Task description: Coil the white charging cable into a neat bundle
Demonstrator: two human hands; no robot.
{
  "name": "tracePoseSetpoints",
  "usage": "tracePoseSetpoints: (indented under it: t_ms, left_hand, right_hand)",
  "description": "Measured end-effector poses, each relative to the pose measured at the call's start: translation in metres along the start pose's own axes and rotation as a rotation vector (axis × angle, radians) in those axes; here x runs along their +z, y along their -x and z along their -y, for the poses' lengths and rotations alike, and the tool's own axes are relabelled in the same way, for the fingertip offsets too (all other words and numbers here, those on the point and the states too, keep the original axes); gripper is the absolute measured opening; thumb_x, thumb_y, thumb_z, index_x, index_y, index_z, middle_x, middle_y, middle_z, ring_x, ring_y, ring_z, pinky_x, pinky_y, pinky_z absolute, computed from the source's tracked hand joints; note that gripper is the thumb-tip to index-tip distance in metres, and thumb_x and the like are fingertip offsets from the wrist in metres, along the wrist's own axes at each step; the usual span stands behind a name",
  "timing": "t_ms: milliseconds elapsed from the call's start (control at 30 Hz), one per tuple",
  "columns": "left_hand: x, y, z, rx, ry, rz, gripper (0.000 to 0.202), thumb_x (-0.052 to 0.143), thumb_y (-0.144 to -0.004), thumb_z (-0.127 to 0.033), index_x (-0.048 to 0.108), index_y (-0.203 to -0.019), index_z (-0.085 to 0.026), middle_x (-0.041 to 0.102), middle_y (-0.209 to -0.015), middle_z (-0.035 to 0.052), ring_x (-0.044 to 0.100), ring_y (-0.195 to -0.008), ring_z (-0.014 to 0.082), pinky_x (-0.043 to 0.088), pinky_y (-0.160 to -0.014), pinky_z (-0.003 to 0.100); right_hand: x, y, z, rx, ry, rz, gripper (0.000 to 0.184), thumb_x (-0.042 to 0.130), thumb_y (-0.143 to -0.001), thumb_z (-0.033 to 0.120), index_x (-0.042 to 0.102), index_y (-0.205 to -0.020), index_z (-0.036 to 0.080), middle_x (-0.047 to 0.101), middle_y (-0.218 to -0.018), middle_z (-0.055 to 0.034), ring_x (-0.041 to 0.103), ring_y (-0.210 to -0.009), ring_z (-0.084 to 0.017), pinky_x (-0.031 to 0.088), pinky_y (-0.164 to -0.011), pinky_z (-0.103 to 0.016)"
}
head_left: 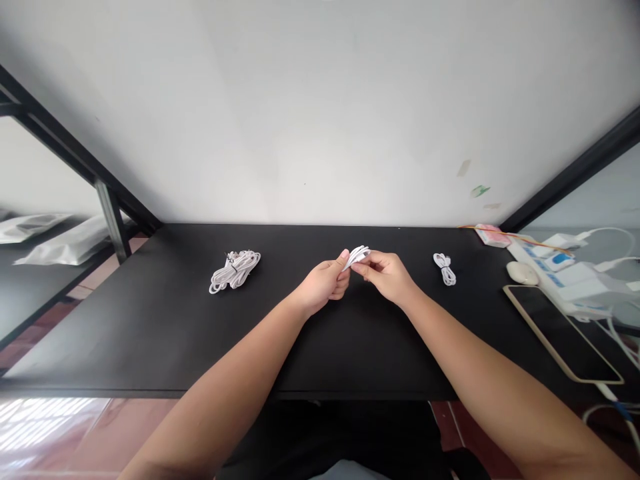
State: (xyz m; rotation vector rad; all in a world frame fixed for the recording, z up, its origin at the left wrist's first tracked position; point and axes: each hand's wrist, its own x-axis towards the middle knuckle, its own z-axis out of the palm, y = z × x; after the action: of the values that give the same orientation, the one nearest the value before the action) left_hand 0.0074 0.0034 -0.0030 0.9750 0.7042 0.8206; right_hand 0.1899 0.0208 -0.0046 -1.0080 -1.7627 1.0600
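A white cable (358, 254), gathered in loops, is held between my two hands above the middle of the black table. My left hand (326, 280) is closed round one end of the bundle, thumb on top. At the other end my right hand (384, 272) pinches the loops between thumb and fingers. To the left on the table lies a larger bundle of white cables (235, 270), bound with a dark tie. A small coiled white cable (445, 269), tied at its middle, rests to the right.
A phone (563, 333) with a cable plugged in lies at the right. Beyond it are a white power strip (537, 267) with chargers, a white rounded case (523, 273) and a pink box (493, 235). A wall (320, 133) rises behind the table (150, 333).
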Motion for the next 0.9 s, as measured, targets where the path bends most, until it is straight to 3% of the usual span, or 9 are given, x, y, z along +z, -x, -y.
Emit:
tracePoseSetpoints:
  t_ms: [467,700,900]
  left_hand:
    - [-0.0011,0.0015,-0.001,0.032,-0.065,0.012,0.059,0.05,-0.09,-0.071,0.032,-0.063,-0.021,0.021,-0.054,-0.0091,0.016,-0.044,0.0046,0.014,-0.041,0.021]
    - [0.0018,0.0039,-0.0015,0.05,-0.14,0.036,0.056,0.052,-0.091,-0.067,0.037,-0.065,-0.02,0.023,-0.055,-0.0086,0.016,-0.046,0.0047,0.014,-0.043,0.021]
    - [-0.0026,0.0004,-0.0007,0.059,-0.091,-0.008,0.058,0.05,-0.091,-0.068,0.033,-0.063,-0.021,0.023,-0.054,-0.0089,0.017,-0.044,0.0042,0.013,-0.042,0.021]
  right_hand:
    - [-0.0051,-0.0009,-0.0005,0.048,-0.042,0.07,0.027,0.072,-0.085,0.046,0.075,-0.087,0.02,0.064,-0.07,-0.0015,0.056,-0.062,-0.015,0.047,-0.06,-0.031]
    - [-0.0072,-0.0016,-0.0037,0.088,-0.12,0.096,0.025,0.073,-0.083,0.043,0.073,-0.079,0.019,0.061,-0.065,-0.0001,0.053,-0.058,-0.013,0.047,-0.057,-0.029]
    - [-0.0045,0.0007,0.0013,0.022,-0.087,0.093,0.024,0.07,-0.087,0.042,0.075,-0.09,0.018,0.061,-0.069,-0.0008,0.054,-0.06,-0.013,0.047,-0.058,-0.028]
